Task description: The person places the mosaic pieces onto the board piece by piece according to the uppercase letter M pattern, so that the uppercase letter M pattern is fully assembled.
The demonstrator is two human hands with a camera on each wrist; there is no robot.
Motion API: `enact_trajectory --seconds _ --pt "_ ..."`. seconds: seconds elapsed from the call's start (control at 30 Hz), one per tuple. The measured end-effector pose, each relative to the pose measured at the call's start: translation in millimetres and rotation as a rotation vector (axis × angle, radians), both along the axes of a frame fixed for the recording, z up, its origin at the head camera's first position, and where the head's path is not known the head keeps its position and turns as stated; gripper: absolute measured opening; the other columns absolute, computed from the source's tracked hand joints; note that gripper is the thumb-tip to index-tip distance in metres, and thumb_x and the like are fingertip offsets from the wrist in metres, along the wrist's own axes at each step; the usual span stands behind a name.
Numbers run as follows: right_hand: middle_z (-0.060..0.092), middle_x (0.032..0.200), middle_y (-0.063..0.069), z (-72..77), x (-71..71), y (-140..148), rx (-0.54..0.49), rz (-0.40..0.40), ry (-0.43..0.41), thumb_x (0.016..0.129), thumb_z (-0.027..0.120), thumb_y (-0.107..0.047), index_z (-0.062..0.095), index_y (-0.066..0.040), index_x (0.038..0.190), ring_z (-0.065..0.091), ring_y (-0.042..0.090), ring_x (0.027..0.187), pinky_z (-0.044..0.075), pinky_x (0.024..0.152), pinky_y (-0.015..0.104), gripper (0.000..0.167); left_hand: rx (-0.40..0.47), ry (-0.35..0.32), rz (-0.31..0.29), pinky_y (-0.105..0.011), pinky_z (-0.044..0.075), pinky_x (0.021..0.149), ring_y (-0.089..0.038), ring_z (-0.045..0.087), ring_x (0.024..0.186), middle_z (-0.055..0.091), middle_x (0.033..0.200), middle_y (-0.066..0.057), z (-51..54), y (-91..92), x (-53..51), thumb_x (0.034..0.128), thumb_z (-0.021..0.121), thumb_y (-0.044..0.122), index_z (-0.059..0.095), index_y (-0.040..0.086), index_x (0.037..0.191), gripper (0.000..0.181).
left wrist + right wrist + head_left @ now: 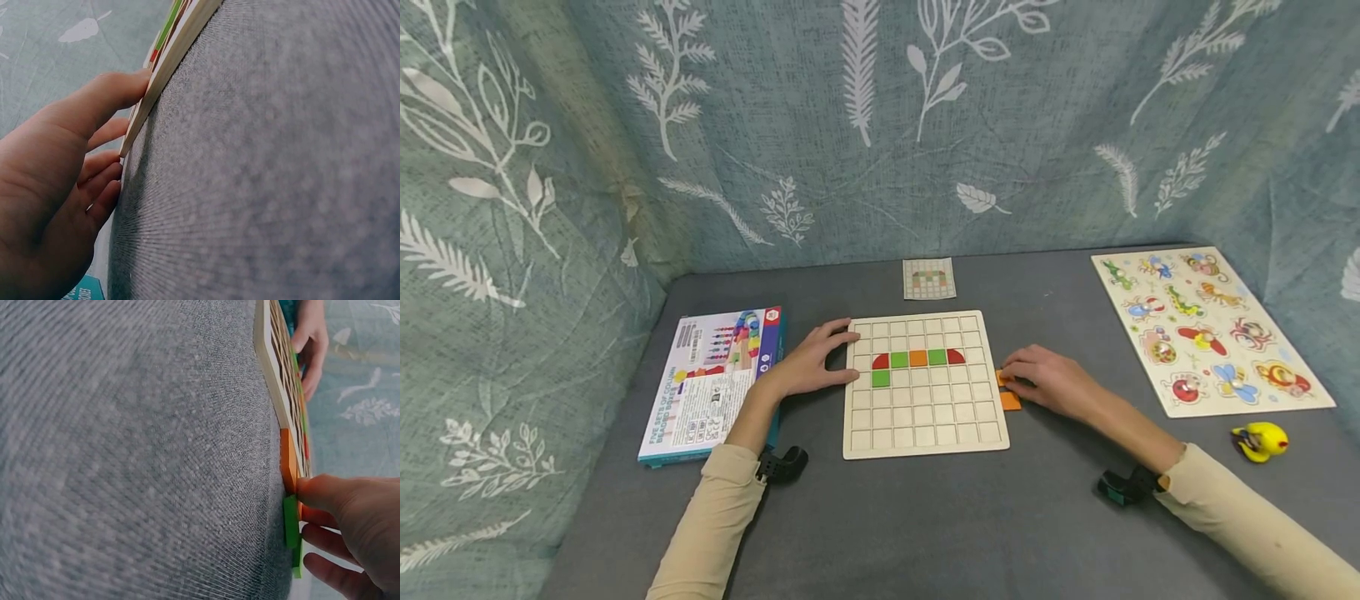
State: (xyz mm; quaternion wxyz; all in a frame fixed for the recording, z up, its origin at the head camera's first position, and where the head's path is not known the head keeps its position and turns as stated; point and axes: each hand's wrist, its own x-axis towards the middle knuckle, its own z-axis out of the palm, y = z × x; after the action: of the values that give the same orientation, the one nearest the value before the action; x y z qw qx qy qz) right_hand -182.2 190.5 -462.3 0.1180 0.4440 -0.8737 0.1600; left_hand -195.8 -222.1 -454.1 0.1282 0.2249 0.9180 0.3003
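Observation:
A square wooden grid board (925,433) lies in the middle of the table. One row on it holds a red rounded tile (881,362), green, orange and green tiles, and another red rounded tile (955,357); a green tile (881,379) sits below the left end. My left hand (812,360) rests at the board's left edge, thumb and fingertips touching it. At the right edge, my right hand (1051,381) pinches an orange tile (1001,377) between thumb and finger. Another orange tile (287,459) lies beside it, and green tiles (291,522) show under the fingers in the right wrist view.
Behind the board lies a small pattern card (928,279). A boxed bead set (711,387) is at the left, near my left forearm. To the right are an animal puzzle board (1213,333) and a yellow toy duck (1260,441). A leaf-patterned curtain (880,183) hangs behind the table.

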Motion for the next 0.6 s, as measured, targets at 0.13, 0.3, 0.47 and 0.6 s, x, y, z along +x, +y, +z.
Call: enact_trajectory --seconds 0.13,0.3,0.47,0.6 --pt "0.071 0.1 0.001 0.9 -1.5 -0.6 0.0 0.003 0.018 0.078 0.08 -0.009 0.074 -0.012 0.095 0.062 0.017 0.088 0.054 0.068 0.033 0.018 0.001 0.0 0.002 -0.063 0.026 0.113 -0.04 0.017 0.148 0.02 0.161 -0.013 1.4 0.1 -0.2 0.0894 0.069 0.033 0.043 0.01 0.147 0.067" --pt "0.071 0.099 0.001 1.7 -1.9 -1.0 0.008 0.007 0.026 0.078 0.08 -0.009 0.074 -0.012 0.094 0.062 0.016 0.087 0.054 0.068 0.032 0.017 0.0 0.001 0.002 -0.063 0.027 0.113 -0.039 0.017 0.148 0.021 0.161 -0.013 2.3 -0.1 -0.3 0.0894 0.069 0.034 0.043 0.01 0.147 0.067" --pt "0.07 0.1 0.001 2.8 -1.4 -0.9 0.024 -0.001 0.004 0.078 0.08 -0.012 0.074 -0.013 0.095 0.062 0.017 0.088 0.054 0.068 0.032 0.018 0.002 0.007 0.002 -0.063 0.028 0.113 -0.04 0.018 0.148 0.021 0.16 -0.013 2.0 -0.1 0.9 0.0896 0.069 0.034 0.043 0.01 0.146 0.067" --pt "0.07 0.102 0.001 3.0 -1.4 -0.3 0.048 -0.01 -0.02 0.078 0.08 -0.015 0.074 -0.012 0.098 0.061 0.017 0.089 0.053 0.069 0.033 0.021 0.003 0.005 0.0 -0.063 0.028 0.112 -0.04 0.018 0.148 0.021 0.16 -0.013 1.4 -0.2 1.9 0.0897 0.069 0.034 0.043 0.01 0.146 0.067"
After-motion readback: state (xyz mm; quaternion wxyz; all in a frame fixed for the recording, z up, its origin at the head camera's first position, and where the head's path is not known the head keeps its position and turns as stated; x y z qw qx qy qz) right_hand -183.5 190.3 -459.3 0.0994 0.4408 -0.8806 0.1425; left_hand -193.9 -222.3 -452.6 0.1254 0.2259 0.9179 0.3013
